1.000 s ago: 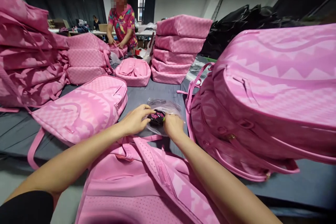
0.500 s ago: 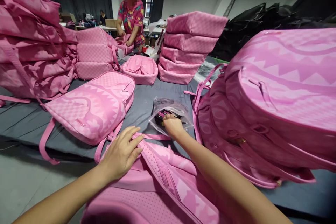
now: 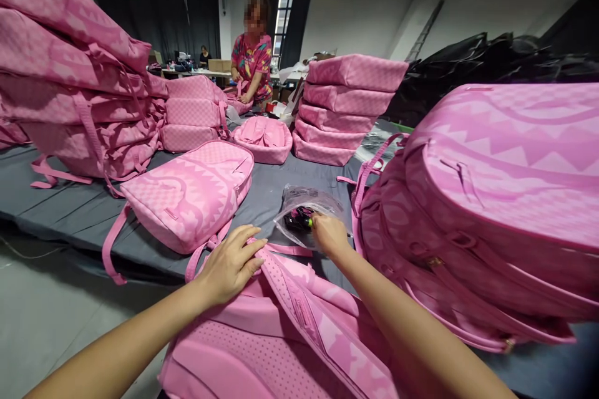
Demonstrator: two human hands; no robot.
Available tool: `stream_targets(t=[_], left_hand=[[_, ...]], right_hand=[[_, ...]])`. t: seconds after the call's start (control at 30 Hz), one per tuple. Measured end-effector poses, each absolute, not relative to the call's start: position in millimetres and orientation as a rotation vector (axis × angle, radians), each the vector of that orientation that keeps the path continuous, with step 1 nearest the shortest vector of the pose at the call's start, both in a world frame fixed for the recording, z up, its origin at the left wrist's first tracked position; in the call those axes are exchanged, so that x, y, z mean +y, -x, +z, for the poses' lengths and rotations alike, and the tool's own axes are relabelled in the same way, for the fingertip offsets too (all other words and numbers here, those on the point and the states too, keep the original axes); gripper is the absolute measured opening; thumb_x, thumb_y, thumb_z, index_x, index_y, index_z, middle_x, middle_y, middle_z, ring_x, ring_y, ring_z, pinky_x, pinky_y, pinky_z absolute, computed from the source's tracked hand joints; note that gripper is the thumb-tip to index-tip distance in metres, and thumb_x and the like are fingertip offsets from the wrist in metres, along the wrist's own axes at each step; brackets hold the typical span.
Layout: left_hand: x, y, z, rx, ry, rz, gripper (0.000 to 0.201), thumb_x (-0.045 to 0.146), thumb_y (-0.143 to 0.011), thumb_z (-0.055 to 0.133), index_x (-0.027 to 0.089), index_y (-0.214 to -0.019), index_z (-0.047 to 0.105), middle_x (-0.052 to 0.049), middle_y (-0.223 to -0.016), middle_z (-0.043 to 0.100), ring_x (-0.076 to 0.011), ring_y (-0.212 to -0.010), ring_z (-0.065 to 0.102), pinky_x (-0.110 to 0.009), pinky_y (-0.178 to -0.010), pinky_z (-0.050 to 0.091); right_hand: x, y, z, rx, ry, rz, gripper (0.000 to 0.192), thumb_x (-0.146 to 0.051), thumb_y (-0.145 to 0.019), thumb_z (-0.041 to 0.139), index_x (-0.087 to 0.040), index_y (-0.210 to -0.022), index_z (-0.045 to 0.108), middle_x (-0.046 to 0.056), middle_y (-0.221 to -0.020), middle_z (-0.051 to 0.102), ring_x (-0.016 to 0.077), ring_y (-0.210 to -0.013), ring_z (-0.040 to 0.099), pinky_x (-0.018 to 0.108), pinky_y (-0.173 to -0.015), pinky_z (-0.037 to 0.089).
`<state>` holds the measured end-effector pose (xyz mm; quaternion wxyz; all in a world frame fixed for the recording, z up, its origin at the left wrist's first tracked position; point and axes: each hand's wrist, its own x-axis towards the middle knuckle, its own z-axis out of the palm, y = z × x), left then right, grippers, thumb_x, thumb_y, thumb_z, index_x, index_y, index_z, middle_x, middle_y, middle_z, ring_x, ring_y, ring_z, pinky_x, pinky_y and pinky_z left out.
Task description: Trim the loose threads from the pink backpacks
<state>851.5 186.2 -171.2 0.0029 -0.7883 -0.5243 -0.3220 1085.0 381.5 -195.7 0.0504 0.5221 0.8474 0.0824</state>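
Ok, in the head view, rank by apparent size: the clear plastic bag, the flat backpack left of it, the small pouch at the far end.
1. Flat backpack, clearly largest.
2. Small pouch.
3. Clear plastic bag.
The pouch lies farther off, so the last two are unsure.

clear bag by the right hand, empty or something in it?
Not empty: dark items with pink and yellow show through the clear bag, where the right hand reaches.

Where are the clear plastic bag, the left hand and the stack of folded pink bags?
clear plastic bag (image 3: pixel 306 202): head view, on its crinkled upper film.
left hand (image 3: pixel 230 265): head view, on the back of the hand.
stack of folded pink bags (image 3: pixel 349 107): head view, on a middle layer.
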Motion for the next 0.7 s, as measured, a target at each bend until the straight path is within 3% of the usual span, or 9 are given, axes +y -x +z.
stream_targets(t=[0.2, 0.37, 0.43, 0.5, 0.6, 0.7], left_hand=[[183.7, -857.1, -169.2, -1.754, 2.421, -1.087, 0.035, 0.034, -0.101, 0.042, 0.020, -0.124, 0.064, -0.011, -0.135, 0.058, -0.0237, -0.130, 0.050, -0.046, -0.109, 0.045], [170.4, -857.3, -169.9, -1.755, 2.379, -1.149, 0.036, 0.035, -0.099, 0.047, 0.021, -0.128, 0.062, -0.012, -0.144, 0.050, -0.0261, -0.137, 0.043, -0.050, -0.112, 0.041], [158.2, -856.5, -163.3, -1.775, 2.253, -1.258, 0.038, 0.035, -0.097, 0.050, 0.022, -0.131, 0.060, -0.012, -0.147, 0.047, -0.0279, -0.139, 0.039, -0.052, -0.114, 0.036], [145.5, -857.8, -151.9, -1.825, 2.141, -1.444, 0.037, 0.037, -0.096, 0.051, 0.022, -0.128, 0.062, -0.012, -0.140, 0.053, -0.0272, -0.133, 0.046, -0.050, -0.112, 0.038], [133.0, -864.7, -132.7, -2.133, 2.168, -1.902, 0.044, 0.053, -0.094, 0.049, 0.016, -0.111, 0.067, -0.012, -0.108, 0.069, -0.0195, -0.091, 0.066, -0.035, -0.082, 0.054], [129.4, -873.5, -121.5, -2.571, 2.290, -2.404, 0.065, 0.074, -0.083, 0.050, 0.012, -0.100, 0.064, -0.009, -0.086, 0.069, -0.0133, -0.062, 0.062, -0.020, -0.047, 0.040]], right_hand=[[361.9, -1102.7, -188.5, 2.622, -1.500, 0.283, 0.030, -0.011, -0.094, 0.043, -0.012, -0.110, 0.069, 0.018, -0.107, 0.069, 0.0240, -0.100, 0.068, 0.028, -0.079, 0.050], [351.8, -1109.5, -181.3, 2.686, -1.497, 0.288, 0.023, -0.007, -0.088, 0.051, -0.014, -0.090, 0.072, 0.012, -0.088, 0.073, 0.0208, -0.081, 0.071, 0.025, -0.069, 0.050], [345.0, -1111.4, -171.2, 2.724, -1.567, 0.341, 0.025, -0.007, -0.089, 0.048, -0.013, -0.093, 0.072, 0.013, -0.091, 0.073, 0.0221, -0.081, 0.072, 0.027, -0.067, 0.051], [329.9, -1113.1, -157.6, 2.776, -1.624, 0.407, 0.029, -0.007, -0.091, 0.044, -0.013, -0.101, 0.070, 0.013, -0.103, 0.073, 0.0218, -0.090, 0.071, 0.027, -0.072, 0.052], [287.2, -1112.6, -135.7, 3.253, -1.358, 0.653, 0.031, -0.006, -0.092, 0.044, -0.016, -0.106, 0.070, 0.011, -0.112, 0.072, 0.0175, -0.098, 0.069, 0.024, -0.081, 0.053], [230.7, -1107.5, -117.9, 3.779, -0.535, 0.938, 0.027, -0.008, -0.093, 0.047, -0.011, -0.111, 0.068, 0.015, -0.110, 0.073, 0.0193, -0.096, 0.069, 0.028, -0.082, 0.055]])
